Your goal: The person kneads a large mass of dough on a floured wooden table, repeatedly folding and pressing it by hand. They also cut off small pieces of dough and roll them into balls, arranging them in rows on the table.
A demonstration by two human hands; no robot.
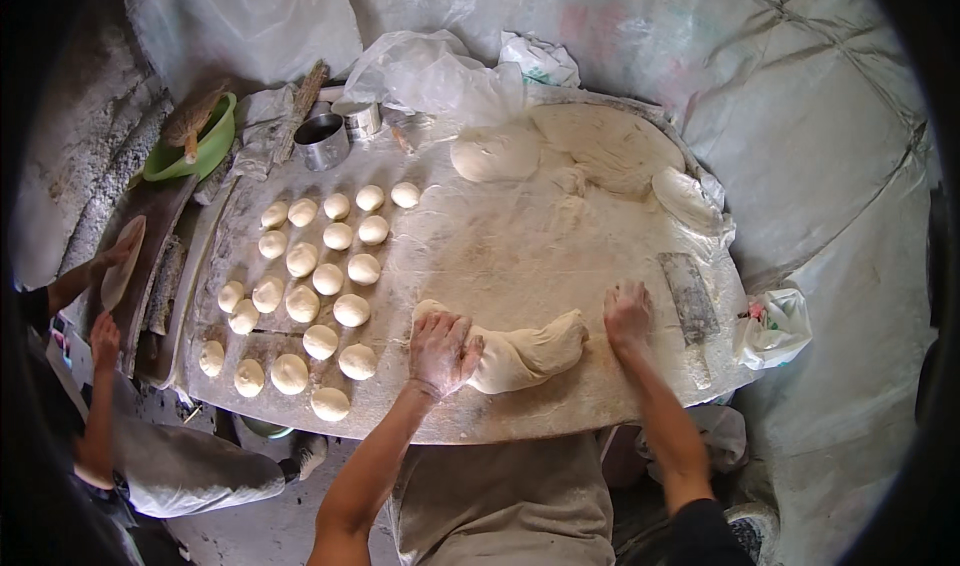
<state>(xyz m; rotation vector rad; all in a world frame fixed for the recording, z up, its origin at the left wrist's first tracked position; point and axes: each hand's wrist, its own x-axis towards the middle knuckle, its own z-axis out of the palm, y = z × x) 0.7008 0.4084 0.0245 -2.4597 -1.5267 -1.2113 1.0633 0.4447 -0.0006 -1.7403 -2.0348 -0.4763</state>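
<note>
My left hand [442, 350] is wrapped over the left end of a thick, twisted roll of dough [531, 352] near the table's front edge. Flour whitens its fingers. Just past the roll's right end, my right hand [628, 315] is low over the floured board, apart from the dough, with its fingers partly curled and slightly blurred; whether it is closed is unclear. Several round dough balls [302, 303] sit in loose rows to the left. A large mass of dough [611, 146] spreads along the back right, beside a rounded dough piece [495, 153].
A flat scraper [688, 300] lies at right on the wooden work table [495, 251]. Metal cups [322, 142], a brush [302, 108] and clear plastic [435, 71] are at the back. On the left, a co-worker's hands [105, 337] are by a flat dough piece [124, 264], below a green basin [191, 142].
</note>
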